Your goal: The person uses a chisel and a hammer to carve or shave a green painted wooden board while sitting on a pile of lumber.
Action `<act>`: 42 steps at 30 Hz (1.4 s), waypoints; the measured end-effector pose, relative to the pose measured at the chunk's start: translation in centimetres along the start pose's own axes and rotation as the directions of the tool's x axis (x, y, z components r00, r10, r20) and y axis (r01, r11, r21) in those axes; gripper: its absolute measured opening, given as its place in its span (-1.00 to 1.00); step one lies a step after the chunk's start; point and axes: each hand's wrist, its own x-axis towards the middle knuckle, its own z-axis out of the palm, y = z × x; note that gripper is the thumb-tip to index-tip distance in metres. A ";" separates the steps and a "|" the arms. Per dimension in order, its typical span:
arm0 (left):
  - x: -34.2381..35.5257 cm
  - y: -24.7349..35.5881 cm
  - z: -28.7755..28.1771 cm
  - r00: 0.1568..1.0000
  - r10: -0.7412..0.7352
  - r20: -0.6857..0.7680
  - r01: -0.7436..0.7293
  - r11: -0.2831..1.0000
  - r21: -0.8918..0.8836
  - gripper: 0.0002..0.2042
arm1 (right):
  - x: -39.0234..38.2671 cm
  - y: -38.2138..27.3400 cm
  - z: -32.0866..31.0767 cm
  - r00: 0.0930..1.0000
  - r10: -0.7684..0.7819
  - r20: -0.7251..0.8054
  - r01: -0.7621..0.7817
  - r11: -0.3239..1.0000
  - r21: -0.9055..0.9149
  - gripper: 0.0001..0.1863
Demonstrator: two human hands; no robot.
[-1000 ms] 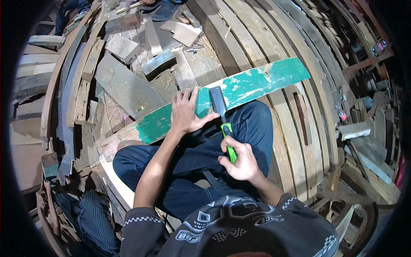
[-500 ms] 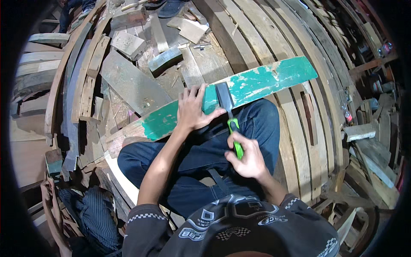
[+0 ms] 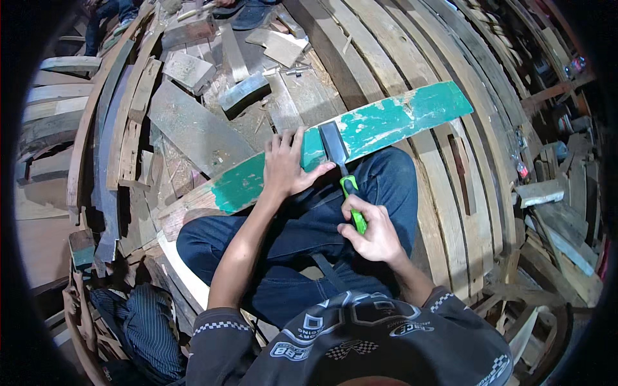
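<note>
Across my lap lies a long wooden board (image 3: 405, 119) with flaking green paint; its lower left end is bare wood. My left hand (image 3: 285, 164) rests flat on the board, fingers stretched toward the far edge, thumb pointing at the tool beside it. In my right hand (image 3: 373, 235), closed around the green and black handle, is a wide chisel (image 3: 333, 143). Its metal blade lies over the painted face, just right of my left hand. Whether the blade's edge bites into the wood, I cannot tell.
Wood offcuts (image 3: 286, 48) and shavings litter the ground ahead. A wooden block (image 3: 244, 93) sits beyond the board. Long planks (image 3: 444, 212) run along my right. At the lower left, another person's hands (image 3: 76, 299) are near a small block (image 3: 82, 248).
The view has shifted slightly. Both hands, the chisel and the board keep nearly the same positions relative to each other.
</note>
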 end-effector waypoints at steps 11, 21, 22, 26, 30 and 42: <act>0.4 0.8 -0.8 0.998 -0.044 0.040 0.045 0.998 -0.039 -0.09 | 2.0 1.8 -0.8 0.999 -0.040 0.025 0.040 0.999 -0.008 -0.76; 0.2 0.8 -0.9 1.000 -0.017 0.023 0.019 0.998 -0.065 0.03 | 1.5 0.8 -0.9 0.999 0.034 0.023 -0.034 0.999 -0.004 -0.77; 0.1 0.2 -0.8 1.000 -0.013 0.010 0.014 0.997 -0.074 0.03 | 1.1 0.4 -0.6 0.999 0.035 0.040 -0.035 0.999 0.010 -0.77; 0.1 0.8 -0.5 1.000 0.016 -0.027 -0.016 1.000 -0.003 0.03 | -0.5 0.4 -1.4 0.997 0.067 0.038 -0.066 0.998 -0.016 -0.79; 0.4 1.0 -0.4 1.000 -0.008 -0.025 0.007 0.999 -0.043 0.02 | 0.8 1.1 -1.3 0.999 0.037 -0.013 -0.037 0.999 0.003 -0.80; 0.0 0.8 -0.4 0.999 -0.027 0.023 0.027 1.000 0.015 0.02 | -1.8 0.9 -0.2 0.994 -0.060 -0.087 0.066 0.995 0.068 -0.83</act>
